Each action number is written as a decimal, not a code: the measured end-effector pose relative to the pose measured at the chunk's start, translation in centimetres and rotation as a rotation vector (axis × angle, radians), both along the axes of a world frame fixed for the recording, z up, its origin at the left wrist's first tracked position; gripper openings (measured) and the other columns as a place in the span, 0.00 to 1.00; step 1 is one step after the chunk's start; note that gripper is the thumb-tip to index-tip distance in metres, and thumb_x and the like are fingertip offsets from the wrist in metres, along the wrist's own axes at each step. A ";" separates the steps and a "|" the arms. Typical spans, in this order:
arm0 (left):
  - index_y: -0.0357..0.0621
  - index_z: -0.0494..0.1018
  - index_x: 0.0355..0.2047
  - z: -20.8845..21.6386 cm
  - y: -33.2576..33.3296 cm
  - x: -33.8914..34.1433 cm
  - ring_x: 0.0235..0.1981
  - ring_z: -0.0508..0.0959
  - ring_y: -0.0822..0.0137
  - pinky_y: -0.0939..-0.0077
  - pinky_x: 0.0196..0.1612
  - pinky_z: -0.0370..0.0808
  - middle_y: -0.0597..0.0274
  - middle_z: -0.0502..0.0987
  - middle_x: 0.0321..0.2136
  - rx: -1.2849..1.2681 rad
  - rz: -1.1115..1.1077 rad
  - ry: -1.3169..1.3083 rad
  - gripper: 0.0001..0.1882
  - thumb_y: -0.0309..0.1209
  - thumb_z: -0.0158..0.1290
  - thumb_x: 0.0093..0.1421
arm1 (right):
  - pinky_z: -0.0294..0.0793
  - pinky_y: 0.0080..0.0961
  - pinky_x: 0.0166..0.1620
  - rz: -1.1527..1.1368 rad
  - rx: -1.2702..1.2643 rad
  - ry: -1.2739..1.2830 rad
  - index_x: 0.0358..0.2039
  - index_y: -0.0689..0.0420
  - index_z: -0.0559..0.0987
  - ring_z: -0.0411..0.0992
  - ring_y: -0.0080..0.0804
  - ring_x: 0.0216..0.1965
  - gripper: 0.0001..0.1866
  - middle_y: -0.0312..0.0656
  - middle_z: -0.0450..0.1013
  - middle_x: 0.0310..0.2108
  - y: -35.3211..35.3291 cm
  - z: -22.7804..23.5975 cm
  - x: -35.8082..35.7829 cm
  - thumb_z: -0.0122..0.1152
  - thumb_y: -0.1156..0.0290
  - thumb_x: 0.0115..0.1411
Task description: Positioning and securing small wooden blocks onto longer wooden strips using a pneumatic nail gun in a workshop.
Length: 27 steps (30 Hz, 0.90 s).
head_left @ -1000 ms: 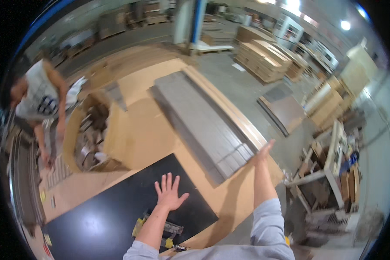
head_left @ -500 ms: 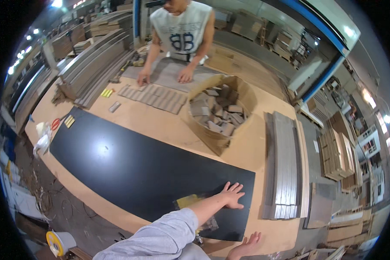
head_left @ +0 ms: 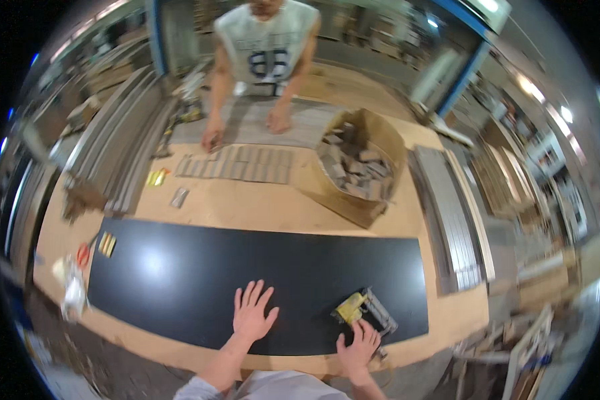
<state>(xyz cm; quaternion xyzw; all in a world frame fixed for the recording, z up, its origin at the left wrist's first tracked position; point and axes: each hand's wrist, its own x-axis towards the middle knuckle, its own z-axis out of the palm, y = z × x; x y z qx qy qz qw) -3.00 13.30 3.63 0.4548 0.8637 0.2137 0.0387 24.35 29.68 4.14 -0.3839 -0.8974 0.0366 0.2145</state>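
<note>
A long black panel (head_left: 200, 280) lies across the near side of the worktable. My left hand (head_left: 252, 319) is over its middle near edge, fingers spread, holding nothing. Toward the right end of the panel rests a yellow and dark grey nail gun (head_left: 379, 312). My right hand (head_left: 360, 347) is at the near side of this tool, fingers stretched out and apart; the fingertips reach its body, but no grip around it shows. A small group of yellow strips (head_left: 107, 244) lies on the panel's far left corner.
Across the table, a person (head_left: 267, 60) handles rows of small grey-brown pieces (head_left: 240, 165). An open cardboard box (head_left: 397, 157) of offcuts stands right of them. Grey boards (head_left: 450, 220) lie stacked at the right, more boards (head_left: 123, 147) at the left. Red-handled scissors (head_left: 83, 255) lie by the left edge.
My left hand has moved left from the panel's right end to its middle. My right hand has come from beside the near right corner to the nail gun. The view has turned.
</note>
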 end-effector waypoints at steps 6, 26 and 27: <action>0.51 0.69 0.68 -0.9 -0.8 -1.1 0.77 0.55 0.52 0.40 0.78 0.44 0.56 0.62 0.74 -0.053 -0.036 -0.037 0.32 0.47 0.55 0.67 | 0.64 0.53 0.64 -0.080 0.004 0.051 0.54 0.47 0.76 0.69 0.47 0.59 0.27 0.40 0.70 0.56 -0.1 0.1 -1.1 0.72 0.63 0.53; 0.50 0.77 0.61 -1.2 -1.4 0.7 0.58 0.78 0.58 0.54 0.60 0.73 0.57 0.80 0.56 0.138 -0.088 0.589 0.24 0.49 0.52 0.73 | 0.58 0.49 0.70 -0.032 -0.183 0.231 0.60 0.50 0.73 0.66 0.47 0.64 0.31 0.47 0.68 0.61 -1.2 0.0 1.1 0.70 0.61 0.56; 0.52 0.76 0.63 -0.4 -1.4 1.4 0.66 0.71 0.54 0.47 0.67 0.64 0.56 0.74 0.64 0.067 -0.059 0.353 0.25 0.49 0.52 0.72 | 0.56 0.50 0.71 -0.033 -0.269 0.227 0.61 0.50 0.73 0.64 0.48 0.67 0.31 0.47 0.67 0.63 -1.5 0.5 1.8 0.69 0.59 0.57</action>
